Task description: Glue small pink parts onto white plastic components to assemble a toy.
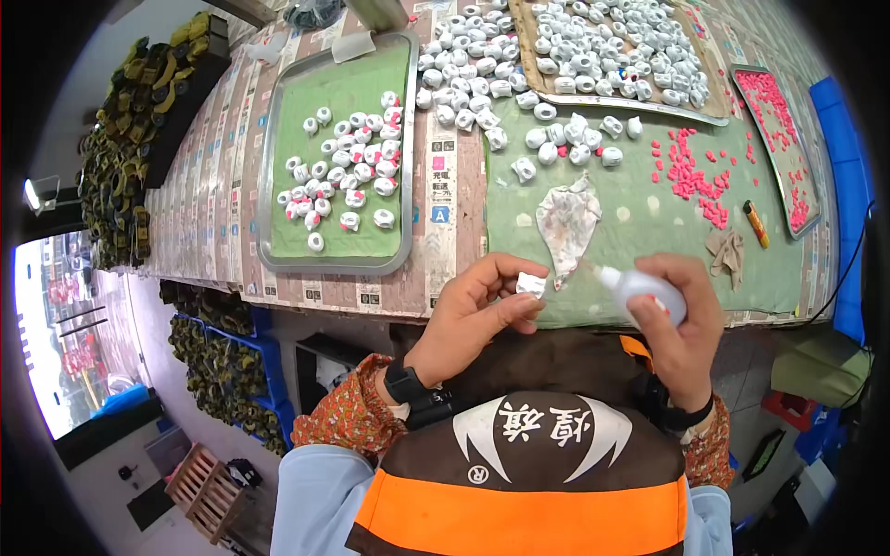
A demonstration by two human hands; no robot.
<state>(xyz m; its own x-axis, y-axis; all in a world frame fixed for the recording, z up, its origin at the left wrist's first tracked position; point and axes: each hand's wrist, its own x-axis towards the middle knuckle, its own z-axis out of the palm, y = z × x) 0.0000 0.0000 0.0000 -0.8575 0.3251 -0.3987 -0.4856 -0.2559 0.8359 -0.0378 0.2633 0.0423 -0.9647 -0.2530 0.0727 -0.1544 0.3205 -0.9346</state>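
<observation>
The two hands are apart from each other, and each one holds something. The left hand (487,306) pinches a small white piece (531,284) between the thumb and the fingers, in front of the near edge of the surface (449,248). This piece looks blocky and the fingers cover a part of it, so I cannot tell its long axis.

The right hand (681,315) is closed around a whitish squeeze bottle (654,298), to the right of the piece. The bottle lies along a slanting line: its base is in the palm, at lower right, and its narrow nozzle points to the left and slightly upward, toward the side of the left hand. The nozzle seems to be apart from the white piece; its thin tip is blurred.

Beyond the hands, a stained cloth (567,222) lies on the green mat (640,241), with its narrow end toward the person. Farther right there are loose pink pieces (695,181) and an orange-yellow tube (756,224). At left, a tray (324,88) carries white pieces with pink parts.
</observation>
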